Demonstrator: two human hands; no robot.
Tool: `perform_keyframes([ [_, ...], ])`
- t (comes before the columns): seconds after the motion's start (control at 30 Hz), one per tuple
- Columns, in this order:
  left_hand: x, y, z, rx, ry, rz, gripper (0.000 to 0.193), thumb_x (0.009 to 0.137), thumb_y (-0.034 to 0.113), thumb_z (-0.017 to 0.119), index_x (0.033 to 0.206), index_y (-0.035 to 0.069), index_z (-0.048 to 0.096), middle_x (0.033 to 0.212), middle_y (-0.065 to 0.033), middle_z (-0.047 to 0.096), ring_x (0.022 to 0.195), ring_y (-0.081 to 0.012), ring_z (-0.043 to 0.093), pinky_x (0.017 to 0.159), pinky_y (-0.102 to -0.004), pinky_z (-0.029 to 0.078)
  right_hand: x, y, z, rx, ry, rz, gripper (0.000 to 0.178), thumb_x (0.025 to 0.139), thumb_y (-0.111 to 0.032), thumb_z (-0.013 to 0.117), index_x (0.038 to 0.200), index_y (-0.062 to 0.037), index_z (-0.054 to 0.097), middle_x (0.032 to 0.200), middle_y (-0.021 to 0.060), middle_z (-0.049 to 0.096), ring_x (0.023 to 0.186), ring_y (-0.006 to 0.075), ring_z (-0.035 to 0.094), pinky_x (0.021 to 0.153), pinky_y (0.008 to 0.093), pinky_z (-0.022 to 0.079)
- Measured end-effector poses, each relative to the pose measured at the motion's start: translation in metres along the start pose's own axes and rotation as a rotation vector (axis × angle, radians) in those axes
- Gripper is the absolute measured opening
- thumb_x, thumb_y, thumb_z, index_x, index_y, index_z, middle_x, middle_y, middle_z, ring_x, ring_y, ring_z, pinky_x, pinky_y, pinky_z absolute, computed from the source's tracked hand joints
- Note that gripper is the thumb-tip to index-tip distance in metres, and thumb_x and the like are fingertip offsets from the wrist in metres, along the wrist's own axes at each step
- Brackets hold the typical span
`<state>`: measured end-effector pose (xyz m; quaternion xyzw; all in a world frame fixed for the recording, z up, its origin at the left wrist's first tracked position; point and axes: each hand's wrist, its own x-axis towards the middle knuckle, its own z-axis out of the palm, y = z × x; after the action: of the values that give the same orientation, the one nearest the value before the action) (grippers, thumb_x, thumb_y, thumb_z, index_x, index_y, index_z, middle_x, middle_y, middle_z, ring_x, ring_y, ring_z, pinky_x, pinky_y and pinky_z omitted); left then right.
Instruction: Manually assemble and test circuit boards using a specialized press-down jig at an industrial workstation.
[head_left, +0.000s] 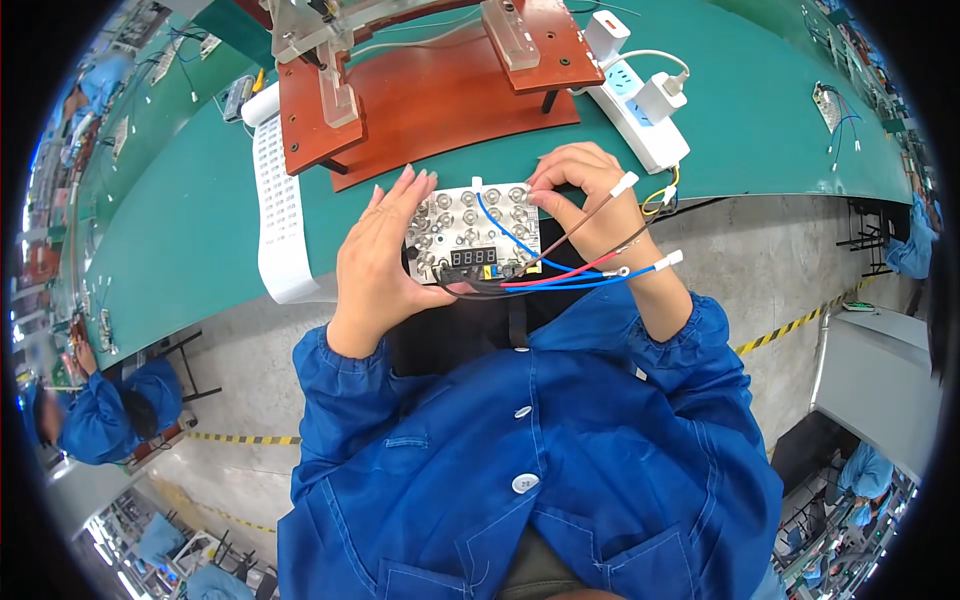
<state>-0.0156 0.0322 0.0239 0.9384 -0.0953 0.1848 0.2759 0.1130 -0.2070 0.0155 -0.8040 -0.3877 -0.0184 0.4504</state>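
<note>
A white circuit board (474, 238) with several round metal spring contacts and a dark digit display (473, 258) is held up at the table's near edge. My left hand (376, 255) grips its left side, thumb along the lower edge and fingers up beside the upper corner. At the upper right corner my right hand (590, 195) pinches the board between thumb and fingers. Blue, red, brown and black wires (560, 283) run from the board's lower edge to the right, across my right wrist. Some of them end in white connectors (668, 261).
Beyond the board stands a red-brown fixture (440, 100) with clear blocks. A white power strip (640, 115) with plugs lies right of it, a label sheet roll (278, 190) left. Another wired board (828, 105) lies far right on the green table (760, 130). A co-worker (120, 400) sits at left.
</note>
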Motion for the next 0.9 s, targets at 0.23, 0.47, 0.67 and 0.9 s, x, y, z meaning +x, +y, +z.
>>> perform_keyframes([
  [0.23, 0.0, -0.001, 0.0, 0.013, 0.004, -0.002, 0.103, 0.055, 0.046, 0.092, 0.139, 0.001, 0.054, 0.134, -0.0112, 0.065, 0.135, -0.0317, 0.054, 0.112, -0.0523, 0.043, 0.0, 0.0, 0.003, -0.018, 0.014, -0.017, 0.01, 0.078, -0.006, 0.077, 0.083, -0.0039, 0.069, 0.091, 0.0071, 0.073, 0.1, 0.0273, 0.065, 0.091, 0.0399, 0.047],
  [0.47, 0.0, -0.001, 0.001, 0.003, 0.012, -0.002, 0.103, 0.053, 0.045, 0.093, 0.139, 0.002, 0.054, 0.134, -0.0108, 0.065, 0.134, -0.0313, 0.055, 0.112, -0.0518, 0.043, -0.003, -0.003, 0.007, -0.059, 0.067, -0.036, 0.011, 0.078, -0.006, 0.078, 0.083, -0.0053, 0.068, 0.092, 0.0056, 0.072, 0.099, 0.0267, 0.065, 0.09, 0.0397, 0.046],
  [0.67, -0.002, 0.002, -0.001, 0.01, 0.011, 0.002, 0.104, 0.053, 0.045, 0.093, 0.139, 0.003, 0.054, 0.133, -0.0104, 0.065, 0.134, -0.0311, 0.055, 0.112, -0.0512, 0.043, -0.009, -0.006, 0.014, -0.119, 0.132, -0.066, 0.015, 0.075, -0.006, 0.079, 0.085, -0.0062, 0.068, 0.093, 0.006, 0.072, 0.098, 0.0274, 0.066, 0.088, 0.0402, 0.046],
  [0.9, -0.001, -0.002, 0.003, -0.033, 0.003, 0.008, 0.104, 0.054, 0.035, 0.091, 0.143, 0.002, 0.049, 0.132, -0.0147, 0.066, 0.136, -0.0358, 0.052, 0.116, -0.0529, 0.038, -0.031, 0.0, 0.015, -0.132, 0.157, -0.219, 0.026, 0.078, -0.009, 0.078, 0.103, -0.0084, 0.071, 0.112, 0.012, 0.071, 0.112, 0.0333, 0.066, 0.1, 0.0453, 0.048],
])
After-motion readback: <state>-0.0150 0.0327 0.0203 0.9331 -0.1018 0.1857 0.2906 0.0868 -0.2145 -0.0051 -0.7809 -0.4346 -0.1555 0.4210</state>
